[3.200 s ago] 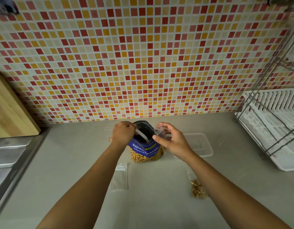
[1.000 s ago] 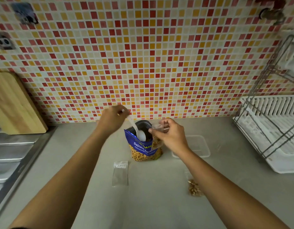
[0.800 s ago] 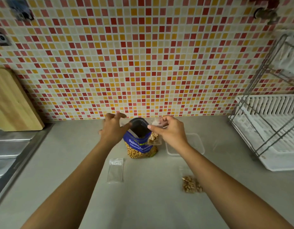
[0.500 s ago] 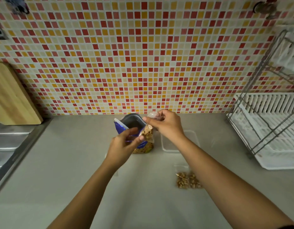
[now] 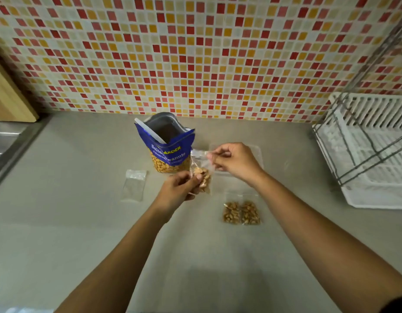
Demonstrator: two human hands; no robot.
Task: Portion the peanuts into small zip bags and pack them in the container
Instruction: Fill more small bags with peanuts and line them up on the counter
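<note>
Zip bags, small and clear, number four: a part-filled bag (image 5: 201, 170) is held over the grey counter (image 5: 82, 222), its peanut end gripped by the left hand (image 5: 179, 188), its top edge pinched by the right hand (image 5: 236, 162); two filled bags (image 5: 240, 212) lie side by side; one empty bag (image 5: 134, 185) lies flat to the left. One glossy blue pouch (image 5: 168, 152), open, lettered "ARDEN", holds a white spoon (image 5: 149, 133); one clear rectangular container (image 5: 260, 152) sits behind the right hand.

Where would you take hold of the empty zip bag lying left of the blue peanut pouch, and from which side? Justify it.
Probably pinch the empty zip bag at its zip-strip end, the edge towards the wall, coming from above. It lies flat on the counter, so there is no side to wrap; the strip looks the stiffest part to lift.
</note>
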